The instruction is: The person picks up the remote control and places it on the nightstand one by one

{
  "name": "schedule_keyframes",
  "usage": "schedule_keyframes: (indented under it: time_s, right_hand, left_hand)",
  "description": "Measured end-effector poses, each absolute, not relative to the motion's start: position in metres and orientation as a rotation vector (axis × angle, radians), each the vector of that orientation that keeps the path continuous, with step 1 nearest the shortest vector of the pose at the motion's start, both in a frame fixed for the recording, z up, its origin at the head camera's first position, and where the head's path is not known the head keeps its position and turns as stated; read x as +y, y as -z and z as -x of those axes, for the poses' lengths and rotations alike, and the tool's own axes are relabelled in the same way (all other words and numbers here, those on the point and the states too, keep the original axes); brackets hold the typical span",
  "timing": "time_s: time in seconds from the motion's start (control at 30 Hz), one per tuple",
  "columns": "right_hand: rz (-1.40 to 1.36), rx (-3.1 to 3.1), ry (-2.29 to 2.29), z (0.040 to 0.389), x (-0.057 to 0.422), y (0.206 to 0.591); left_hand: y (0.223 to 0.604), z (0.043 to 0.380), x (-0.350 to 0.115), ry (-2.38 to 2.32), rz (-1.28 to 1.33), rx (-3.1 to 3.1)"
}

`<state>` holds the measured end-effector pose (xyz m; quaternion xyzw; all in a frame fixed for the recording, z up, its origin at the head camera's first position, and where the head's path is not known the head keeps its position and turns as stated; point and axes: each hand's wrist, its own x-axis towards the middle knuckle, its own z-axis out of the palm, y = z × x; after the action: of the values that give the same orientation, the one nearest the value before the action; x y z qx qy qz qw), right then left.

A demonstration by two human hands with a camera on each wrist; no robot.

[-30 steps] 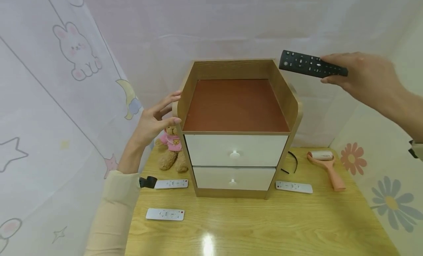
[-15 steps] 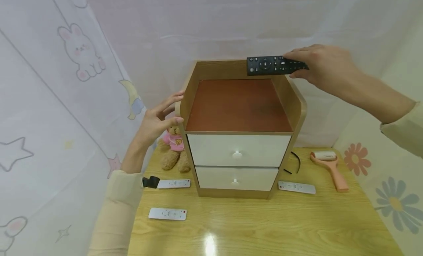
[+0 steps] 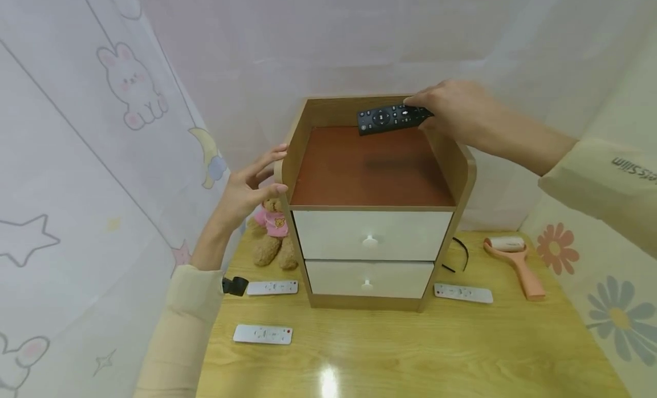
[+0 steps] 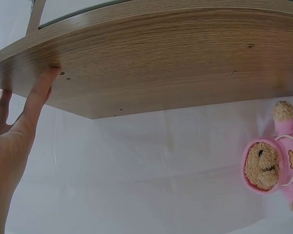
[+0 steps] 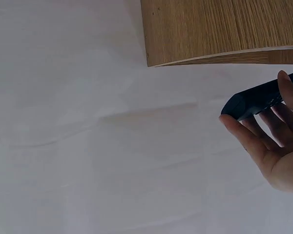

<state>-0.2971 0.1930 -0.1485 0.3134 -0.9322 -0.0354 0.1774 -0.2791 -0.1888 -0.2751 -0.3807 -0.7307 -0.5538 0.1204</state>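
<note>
My right hand (image 3: 457, 113) pinches a black remote control (image 3: 382, 120) by one end, level above the brown top of a small wooden cabinet (image 3: 366, 170). A shadow falls on that top below the remote. The right wrist view shows the thumb and fingers around the remote (image 5: 256, 100), beside the cabinet's side panel (image 5: 200, 29). My left hand (image 3: 241, 193) rests against the outer left side of the cabinet, fingers fairly straight. In the left wrist view, a fingertip of the left hand (image 4: 14, 141) touches the wooden side panel (image 4: 151, 63).
Two white drawers (image 3: 369, 235) in the cabinet are closed. A teddy bear (image 3: 277, 224) sits left of it. White remotes lie at left (image 3: 272, 288), front left (image 3: 263, 334) and right (image 3: 463, 293). An orange lint roller (image 3: 518, 264) and a thin black strip (image 3: 464, 252) lie at right.
My right hand has carried the black remote leftward and slightly down, from right of the cabinet to over its top. The left hand stays on the cabinet's side.
</note>
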Motion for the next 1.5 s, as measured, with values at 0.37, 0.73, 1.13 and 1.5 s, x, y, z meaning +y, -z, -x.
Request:
schedule_keyframes:
  time_s: [0.37,0.73,1.13,1.5]
  right_hand:
    - [-0.857,-2.776,0.138,0.314,0.173,0.142]
    - [-0.955,-2.832,0.200,0.336,0.155,0.150]
    - [-0.893,-2.956,0.231,0.350,0.140,0.160]
    - [-0.880,-3.068,0.085,0.360,0.135,0.181]
  left_hand:
    - [0.275,0.281,-0.186,1.609,1.128,-2.127]
    - [0.277,0.282,-0.183,1.606,1.155,-2.096]
    - [0.275,0.283,-0.182,1.621,1.130,-2.135]
    - [0.276,0.281,-0.179,1.638,1.171,-2.111]
